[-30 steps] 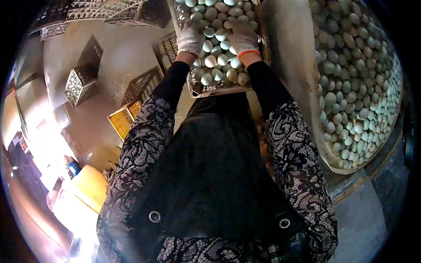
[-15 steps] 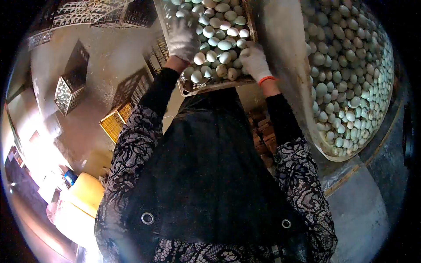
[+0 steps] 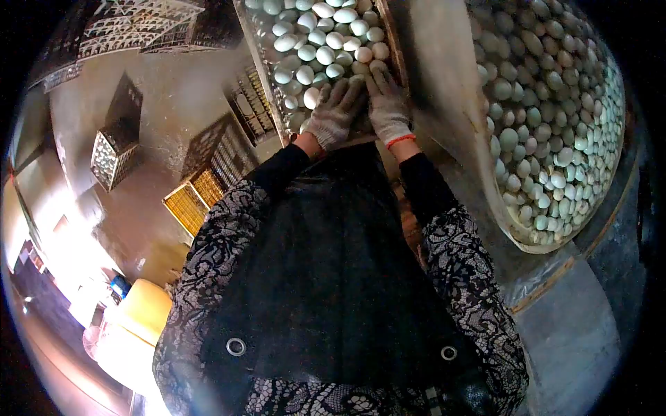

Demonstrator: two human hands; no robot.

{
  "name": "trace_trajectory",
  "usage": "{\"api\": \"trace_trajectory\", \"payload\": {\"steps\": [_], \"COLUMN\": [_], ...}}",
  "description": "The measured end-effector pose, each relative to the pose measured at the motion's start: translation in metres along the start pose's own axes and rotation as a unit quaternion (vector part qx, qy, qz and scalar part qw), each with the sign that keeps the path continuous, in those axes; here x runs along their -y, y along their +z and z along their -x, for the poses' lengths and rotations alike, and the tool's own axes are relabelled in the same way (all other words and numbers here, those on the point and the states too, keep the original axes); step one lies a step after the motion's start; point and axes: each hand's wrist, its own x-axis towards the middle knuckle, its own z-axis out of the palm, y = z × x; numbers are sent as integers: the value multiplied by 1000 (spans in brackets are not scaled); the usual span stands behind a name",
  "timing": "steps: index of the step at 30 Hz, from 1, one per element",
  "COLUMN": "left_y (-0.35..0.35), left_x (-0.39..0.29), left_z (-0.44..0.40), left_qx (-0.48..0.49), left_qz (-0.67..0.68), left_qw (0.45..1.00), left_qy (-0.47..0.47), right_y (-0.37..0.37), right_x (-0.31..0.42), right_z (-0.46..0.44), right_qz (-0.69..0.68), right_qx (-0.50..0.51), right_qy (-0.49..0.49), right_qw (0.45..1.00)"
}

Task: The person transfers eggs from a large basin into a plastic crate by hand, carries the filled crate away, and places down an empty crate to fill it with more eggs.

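Pale blue-green and whitish eggs [image 3: 326, 55] cover a shallow rimmed tray [image 3: 396, 41] at the top centre. My left hand [image 3: 334, 114], in a whitish knit glove with grey fingers, lies palm down over the eggs at the near end, fingers stretched forward. Close beside it, my right hand [image 3: 388, 105] rests the same way near the tray's right rim, gloved, with a red band at the wrist. Both hands are open and touch the eggs; neither grips one. The eggs beneath the palms are hidden.
To the right stands a large light-rimmed container [image 3: 531, 247] heaped with many more eggs [image 3: 534, 125]. On the floor at left are a yellow crate [image 3: 186, 208] and a crate of eggs [image 3: 105, 161]. Stacked egg trays [image 3: 132, 28] sit at the upper left.
My left hand has moved right and nearer, from the tray's left side to beside my right hand. My right hand has shifted slightly left, and its fingers have straightened from a curl.
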Motion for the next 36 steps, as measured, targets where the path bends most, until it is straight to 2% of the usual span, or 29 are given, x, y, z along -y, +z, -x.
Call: {"api": "trace_trajectory", "payload": {"steps": [4,5,6,7,9,10,11,13,14,16,17,18,19,21,22,23,24,26,27,29,30,31,33,34,35,36], "left_y": [0,-5,-12,-10,-7,-2,-24,-29,19,-12,-9,-39,-37,-16,0,13,26,-16,-22,-22,-24,-25,-27,-30,-33,-32], "left_x": [7,6,4,9,23,39,38,66,104,104,107,81,87,105,110,112,117,84,83,87,92,96,113,118,121,123], "left_z": [0,-3,0,-4,-16,-29,-49,-76,-76,-91,-96,-98,-98,-92,-89,-91,-95,-93,-88,-80,-76,-73,-70,-72,-73,-72], "left_qx": [-8,-3,5,2,42,-2,11,-61,4,-22,6,-16,-18,-54,-53,-33,-14,-53,-79,-32,-67,-103,-77,-109,-141,-130], "left_qz": [-50,-52,1,-4,-32,-60,-56,-65,29,-20,-48,-95,-97,-93,-93,-120,-149,-106,-67,-61,-48,-35,-123,-91,-60,-67], "left_qw": [999,999,1000,1000,997,996,990,985,981,990,992,986,986,991,991,985,976,985,990,990,988,985,973,971,967,968], "left_qy": [14,14,5,7,-52,-59,-127,-149,-193,-141,-119,-133,-135,-74,-76,-116,-155,-125,-95,-120,-127,-133,-178,-191,-206,-205], "right_y": [-16,-29,-41,-43,-45,-47,-12,10,5,-6,-9,-12,-16,-23,-26,-24,-21,-8,-11,-13,-5,1,14,-12,-21,-25], "right_x": [0,7,12,13,13,17,0,-8,-8,-7,-7,-9,-10,-8,-4,-2,0,3,4,5,9,13,16,26,31,35], "right_z": [-4,-8,-16,-25,-47,-62,-76,-107,-115,-129,-135,-140,-144,-152,-155,-159,-166,-180,-188,-201,-212,-224,-238,-240,-245,-247], "right_qz": [45,-14,-73,-74,-163,-154,-64,-133,-133,-106,-97,-79,-59,-21,-3,15,15,-77,-80,-142,-116,-120,-121,-82,-83,-74], "right_qx": [-8,63,133,128,18,-21,-101,-111,-117,-115,-116,-69,-22,-47,-4,38,36,-34,-37,-96,-144,-145,-82,-28,-25,9], "right_qy": [-37,23,83,82,79,85,42,62,58,50,47,7,-32,-37,2,41,38,145,142,60,60,57,63,82,80,96], "right_qw": [998,998,985,986,983,984,992,983,983,986,987,994,997,998,1000,998,999,986,986,983,981,980,987,993,993,993]}}
